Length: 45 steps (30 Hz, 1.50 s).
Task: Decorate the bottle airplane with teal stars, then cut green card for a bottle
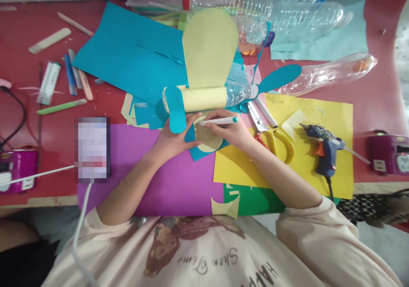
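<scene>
My right hand (231,129) grips a white marker with a green end (225,120), its tip at the base of a pale yellow rounded paper piece (211,140). My left hand (174,137) is spread beside that piece, with its thumb along the left edge and index finger near the marker tip. Just beyond the hands lies a plastic bottle (236,94) wrapped in pale yellow paper. A blue paper strip (177,110) crosses its left end, in front of my left fingers. A large pale yellow paper wing (211,44) extends from the bottle's far side, and a blue petal shape (281,77) sits by its neck.
Yellow-handled scissors (271,140) and a blue glue gun (327,155) lie on yellow paper (239,167) at right. Purple paper (179,180) and a phone (92,148) are at left, with several markers (49,82) beyond. Clear plastic bottles (297,16) crowd the back.
</scene>
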### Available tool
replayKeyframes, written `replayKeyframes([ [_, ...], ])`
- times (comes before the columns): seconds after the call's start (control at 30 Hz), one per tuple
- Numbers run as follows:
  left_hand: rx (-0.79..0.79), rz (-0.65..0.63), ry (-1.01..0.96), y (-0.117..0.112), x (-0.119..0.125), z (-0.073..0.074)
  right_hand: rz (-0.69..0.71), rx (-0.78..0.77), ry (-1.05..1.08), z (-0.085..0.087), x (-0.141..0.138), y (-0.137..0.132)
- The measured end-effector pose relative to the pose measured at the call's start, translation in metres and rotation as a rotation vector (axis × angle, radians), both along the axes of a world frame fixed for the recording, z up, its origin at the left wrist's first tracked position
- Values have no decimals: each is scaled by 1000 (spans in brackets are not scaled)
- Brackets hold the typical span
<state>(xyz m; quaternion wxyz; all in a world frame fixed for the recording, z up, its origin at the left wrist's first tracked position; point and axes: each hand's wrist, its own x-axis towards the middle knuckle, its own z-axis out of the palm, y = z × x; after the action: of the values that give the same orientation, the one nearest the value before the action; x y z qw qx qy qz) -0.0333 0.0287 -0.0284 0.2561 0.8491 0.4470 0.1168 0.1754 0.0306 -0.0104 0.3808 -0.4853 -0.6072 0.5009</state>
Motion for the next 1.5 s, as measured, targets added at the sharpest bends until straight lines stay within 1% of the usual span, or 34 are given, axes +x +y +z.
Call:
replayKeyframes([
  [0.13, 11, -4, -13, -1, 0, -1, -1, 1, -22, -1, -1, -1],
  [0.43, 21, 2, -6, -3, 1, 0, 50, 35, -67, 3, -1, -2],
  [0.7, -25, 23, 17, -2, 1, 1, 67, 47, -122, 6, -1, -3],
  [0.97, -28, 31, 37, -2, 2, 1, 19, 2, -128, 6, 3, -3],
  [1.2, -29, 18, 38, -1, 1, -1, -25, 12, -159, 9, 9, -2],
  [1.37, -25, 17, 37, -1, 1, 1, -60, -6, -168, 12, 13, -2],
  [1.5, -15, 23, 33, -2, 1, 2, -100, 8, -183, 11, 19, -4],
])
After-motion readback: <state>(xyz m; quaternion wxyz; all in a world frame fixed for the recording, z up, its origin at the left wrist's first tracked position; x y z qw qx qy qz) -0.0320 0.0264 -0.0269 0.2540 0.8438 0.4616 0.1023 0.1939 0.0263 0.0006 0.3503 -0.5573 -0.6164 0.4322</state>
